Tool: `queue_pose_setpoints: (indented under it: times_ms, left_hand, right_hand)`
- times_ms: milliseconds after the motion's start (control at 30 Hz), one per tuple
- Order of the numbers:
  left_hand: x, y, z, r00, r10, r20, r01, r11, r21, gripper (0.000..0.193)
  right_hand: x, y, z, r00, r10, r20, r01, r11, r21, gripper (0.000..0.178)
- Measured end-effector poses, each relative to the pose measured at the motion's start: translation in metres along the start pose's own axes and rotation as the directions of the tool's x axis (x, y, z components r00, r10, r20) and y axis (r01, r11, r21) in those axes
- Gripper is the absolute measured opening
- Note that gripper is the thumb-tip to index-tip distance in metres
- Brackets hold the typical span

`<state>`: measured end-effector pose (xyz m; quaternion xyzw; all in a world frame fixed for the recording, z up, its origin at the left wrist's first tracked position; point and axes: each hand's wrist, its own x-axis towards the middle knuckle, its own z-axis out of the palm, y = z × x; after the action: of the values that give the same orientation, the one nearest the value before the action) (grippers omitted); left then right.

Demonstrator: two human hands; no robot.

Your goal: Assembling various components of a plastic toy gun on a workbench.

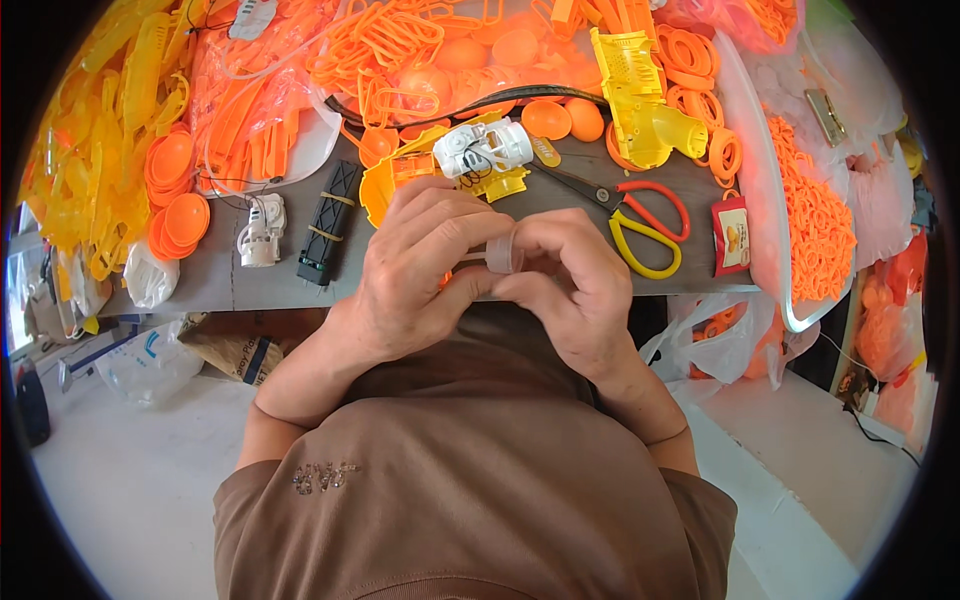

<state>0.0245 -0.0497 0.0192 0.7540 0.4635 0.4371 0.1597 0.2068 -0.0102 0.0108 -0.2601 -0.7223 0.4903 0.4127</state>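
My left hand (pixel 415 265) and my right hand (pixel 575 285) meet over the table's near edge. Between their fingertips they pinch a small translucent white plastic ring (pixel 504 254). The left fingers curl down around its left side, partly hiding it and a bit of pale and orange plastic there. The right thumb and fingers close on its other side. Just beyond the hands lies a white mechanical unit with thin dark wires (pixel 484 148), resting on yellow shell pieces (pixel 385 185). Right of my hands are scissors (pixel 650 230) with one red and one yellow handle.
Orange plastic parts (pixel 460 60) pile up at the back, with yellow parts (pixel 110 120) at far left. A black part with rubber bands (pixel 330 225) and another white unit (pixel 262 230) lie at left. A yellow half-shell (pixel 645 110), red packet (pixel 731 236) and bin of orange pieces (pixel 805 200) stand right.
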Motion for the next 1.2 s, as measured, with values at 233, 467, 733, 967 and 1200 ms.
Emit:
queue_pose_setpoints:
  times_ms: [233, 467, 733, 967, 1200]
  left_hand:
    - [-0.016, -0.002, 0.01, 0.997, 0.052, 0.062, -0.052, 0.999, -0.012, 0.04]
    - [0.006, -0.018, -0.002, 0.993, 0.108, 0.041, -0.113, 0.984, 0.141, 0.035]
    - [0.019, -0.036, -0.004, 0.999, 0.026, 0.029, -0.03, 0.991, 0.131, 0.037]
    - [0.021, -0.035, -0.003, 0.993, -0.106, 0.059, 0.11, 0.992, -0.066, 0.039]
    - [0.021, -0.025, -0.003, 0.986, -0.166, -0.001, 0.165, 0.98, -0.109, 0.034]
  right_hand:
    - [-0.018, 0.006, 0.007, 0.998, -0.007, 0.055, 0.017, 0.986, -0.165, 0.016]
    - [-0.017, 0.006, -0.009, 0.998, -0.041, -0.039, 0.026, 0.944, -0.329, 0.007]
    - [-0.016, 0.017, -0.041, 0.945, 0.293, -0.145, -0.277, 0.954, 0.118, 0.02]
    - [0.034, 0.025, -0.024, 0.833, 0.534, 0.146, -0.552, 0.784, 0.284, 0.015]
    - [0.029, 0.02, -0.005, 0.87, 0.492, 0.036, -0.487, 0.844, 0.225, 0.011]
